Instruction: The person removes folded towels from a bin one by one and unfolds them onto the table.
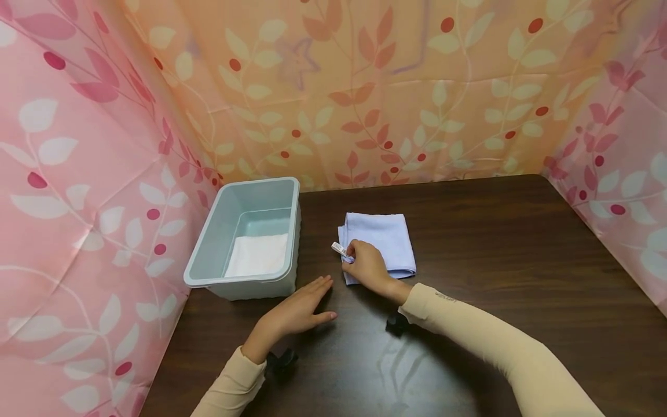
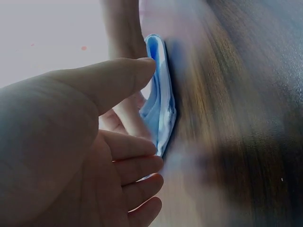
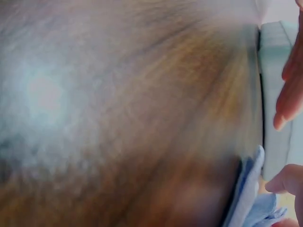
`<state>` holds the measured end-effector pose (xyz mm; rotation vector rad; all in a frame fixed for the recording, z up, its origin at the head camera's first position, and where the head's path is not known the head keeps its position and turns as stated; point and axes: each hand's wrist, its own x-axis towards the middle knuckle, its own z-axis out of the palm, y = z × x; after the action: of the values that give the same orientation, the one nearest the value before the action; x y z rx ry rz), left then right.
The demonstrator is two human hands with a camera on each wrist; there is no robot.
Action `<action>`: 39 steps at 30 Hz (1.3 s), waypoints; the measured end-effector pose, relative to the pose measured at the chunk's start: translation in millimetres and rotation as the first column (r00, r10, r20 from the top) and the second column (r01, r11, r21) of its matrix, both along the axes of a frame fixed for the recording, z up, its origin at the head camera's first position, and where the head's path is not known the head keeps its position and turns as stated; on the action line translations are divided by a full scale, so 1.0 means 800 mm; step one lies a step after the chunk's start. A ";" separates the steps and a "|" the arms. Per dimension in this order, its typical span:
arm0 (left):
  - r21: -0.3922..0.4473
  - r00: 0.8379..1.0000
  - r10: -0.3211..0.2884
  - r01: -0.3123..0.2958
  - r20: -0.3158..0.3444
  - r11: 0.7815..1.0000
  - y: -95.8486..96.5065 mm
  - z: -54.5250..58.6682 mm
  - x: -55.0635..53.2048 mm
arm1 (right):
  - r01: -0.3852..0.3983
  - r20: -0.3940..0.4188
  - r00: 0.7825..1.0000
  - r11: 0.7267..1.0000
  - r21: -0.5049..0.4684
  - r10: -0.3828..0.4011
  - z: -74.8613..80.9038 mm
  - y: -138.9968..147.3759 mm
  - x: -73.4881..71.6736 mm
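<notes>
A folded light-blue cloth (image 1: 384, 236) lies on the dark wooden table. At its left edge my right hand (image 1: 371, 269) pinches a bit of the cloth, and a small white label (image 1: 339, 249) sticks out beside the fingertips. My left hand (image 1: 296, 308) is held low over the table between the bin and the cloth, fingers extended and thumb spread apart. In the left wrist view, the layered fold of the cloth (image 2: 163, 101) shows beyond the left thumb and fingers. The right wrist view catches the cloth's edge (image 3: 246, 191) near the right fingers.
To the left stands a pale green plastic bin (image 1: 250, 292) with a folded white cloth (image 1: 257, 255) at its bottom. The wooden table (image 1: 521, 278) extends to the right. Floral curtains (image 1: 391, 98) hang behind and at both sides.
</notes>
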<state>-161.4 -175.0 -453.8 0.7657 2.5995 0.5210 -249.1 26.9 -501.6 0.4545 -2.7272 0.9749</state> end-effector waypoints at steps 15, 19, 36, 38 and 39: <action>-0.019 0.998 -0.062 0.062 -0.023 0.998 0.015 -0.002 -0.006 | 0.060 0.069 0.997 0.965 -0.256 -0.044 0.000 0.016 0.001; -0.059 0.993 -0.106 0.102 -0.054 0.993 0.025 -0.002 -0.011 | 0.094 0.101 0.993 0.946 -0.311 -0.066 0.004 0.021 -0.001; -0.186 0.979 0.001 -0.040 -0.203 0.982 0.073 -0.026 -0.067 | 0.170 0.128 0.983 0.909 -0.381 -0.130 0.018 0.046 -0.017; -0.187 0.977 0.029 -0.069 -0.211 0.980 0.076 -0.031 -0.071 | 0.180 0.134 0.981 0.904 -0.388 -0.138 0.019 0.047 -0.018; -0.191 0.976 0.041 -0.083 -0.213 0.978 0.077 -0.034 -0.073 | 0.183 0.136 0.981 0.902 -0.391 -0.141 0.019 0.048 -0.019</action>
<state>-219.5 -113.2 -480.8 0.7073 2.8216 0.2014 -264.0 65.3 -486.1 0.1010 -2.4980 1.4994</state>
